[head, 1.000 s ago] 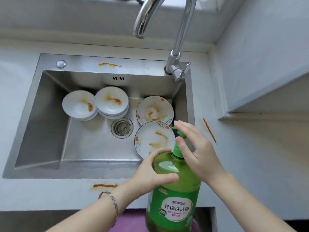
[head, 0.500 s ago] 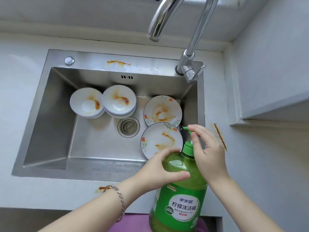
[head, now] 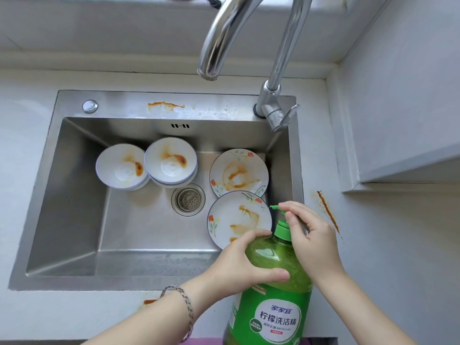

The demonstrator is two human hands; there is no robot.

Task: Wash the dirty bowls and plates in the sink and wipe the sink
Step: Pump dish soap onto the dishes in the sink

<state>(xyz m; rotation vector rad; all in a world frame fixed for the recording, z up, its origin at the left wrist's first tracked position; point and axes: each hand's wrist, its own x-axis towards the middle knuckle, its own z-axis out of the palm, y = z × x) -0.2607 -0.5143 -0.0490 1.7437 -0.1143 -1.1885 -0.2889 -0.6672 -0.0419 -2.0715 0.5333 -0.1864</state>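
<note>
Gripping the shoulder of the large green plastic dish-soap bottle (head: 271, 317), your left hand (head: 239, 267) wraps it with the thumb laid across the front. A silver chain bracelet (head: 185, 305) circles that wrist. The bottle stands at the near right corner of the brushed steel sink (head: 74, 207). Your right hand (head: 311, 242) curls its fingers over the bottle's green pump head (head: 273, 207), whose spout points in over the sink.

Inside the sink, by its right wall, lie two white flower-patterned plates smeared with orange sauce. The nearer plate (head: 236, 217) overlaps the edge of the farther plate (head: 239, 173). The round metal drain strainer (head: 188, 199) sits mid-sink. Toward the sink's back wall stand two sauce-stained white bowls, the left bowl (head: 120, 166) touching the right bowl (head: 170, 161).

An orange streak (head: 328, 211) marks the white worktop (head: 385, 245) right of the sink, and an orange smear (head: 165, 105) lies on the sink's back ledge. The chrome gooseneck tap (head: 283, 58) rises from the sink's back right corner.
</note>
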